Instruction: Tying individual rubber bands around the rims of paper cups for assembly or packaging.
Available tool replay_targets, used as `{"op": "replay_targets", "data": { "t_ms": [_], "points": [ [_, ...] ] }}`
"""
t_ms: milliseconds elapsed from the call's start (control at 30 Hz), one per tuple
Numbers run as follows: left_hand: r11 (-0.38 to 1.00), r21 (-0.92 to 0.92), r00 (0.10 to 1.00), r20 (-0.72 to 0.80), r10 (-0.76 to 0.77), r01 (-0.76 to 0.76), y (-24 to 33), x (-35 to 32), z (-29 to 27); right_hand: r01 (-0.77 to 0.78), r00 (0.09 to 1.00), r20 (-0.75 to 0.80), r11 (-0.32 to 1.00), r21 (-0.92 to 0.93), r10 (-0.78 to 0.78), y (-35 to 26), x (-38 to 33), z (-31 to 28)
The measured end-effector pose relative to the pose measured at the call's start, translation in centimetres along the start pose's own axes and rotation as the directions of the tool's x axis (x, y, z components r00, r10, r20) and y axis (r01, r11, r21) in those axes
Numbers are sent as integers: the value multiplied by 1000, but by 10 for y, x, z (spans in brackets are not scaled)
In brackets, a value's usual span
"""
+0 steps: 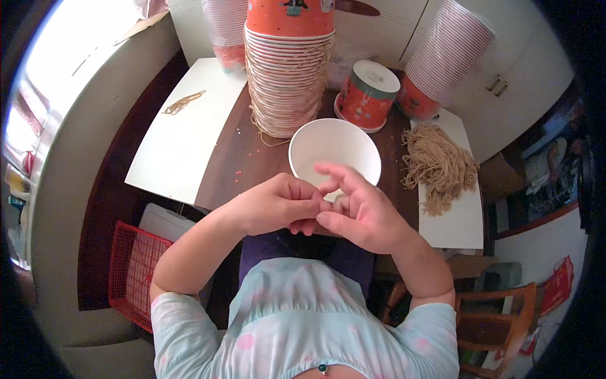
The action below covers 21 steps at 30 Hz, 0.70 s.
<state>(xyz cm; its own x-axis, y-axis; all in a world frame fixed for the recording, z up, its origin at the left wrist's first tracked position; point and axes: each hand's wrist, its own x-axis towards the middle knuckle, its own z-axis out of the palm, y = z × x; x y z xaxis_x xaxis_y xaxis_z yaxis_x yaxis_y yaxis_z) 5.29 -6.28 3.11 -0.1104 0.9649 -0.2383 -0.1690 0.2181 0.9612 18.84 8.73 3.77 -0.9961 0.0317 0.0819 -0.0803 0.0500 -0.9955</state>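
My left hand point(281, 205) and my right hand point(366, 208) meet at their fingertips over the near edge of the table. The left one is closed in a pinch. On the right, the thumb and lower fingers press in beside it, while the forefinger is raised and slightly blurred. Whatever sits between the fingertips is too small to make out. Just beyond them stands a white-lined bucket point(331, 145), its mouth toward me; the right fingers overlap its near rim.
Behind stand a tall stack of nested buckets point(287, 82) with cords along it, an upturned orange bucket point(366, 104), and a plastic-wrapped stack point(448, 54). Tan cords point(439, 164) lie at right, a few more cords point(184, 102) at left. A red basket point(136, 265) is low left.
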Motion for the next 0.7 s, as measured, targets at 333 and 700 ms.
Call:
{"op": "replay_targets", "data": {
  "t_ms": [333,700],
  "points": [
    [942,-324,995,-13,-99,90,-10,-1,-6,167,950,-111,779,-604,-290,7,-5,-9],
    [984,87,968,-185,169,-155,-10,-9,12,196,943,-93,762,-618,-319,6,-11,-10]
  ]
}}
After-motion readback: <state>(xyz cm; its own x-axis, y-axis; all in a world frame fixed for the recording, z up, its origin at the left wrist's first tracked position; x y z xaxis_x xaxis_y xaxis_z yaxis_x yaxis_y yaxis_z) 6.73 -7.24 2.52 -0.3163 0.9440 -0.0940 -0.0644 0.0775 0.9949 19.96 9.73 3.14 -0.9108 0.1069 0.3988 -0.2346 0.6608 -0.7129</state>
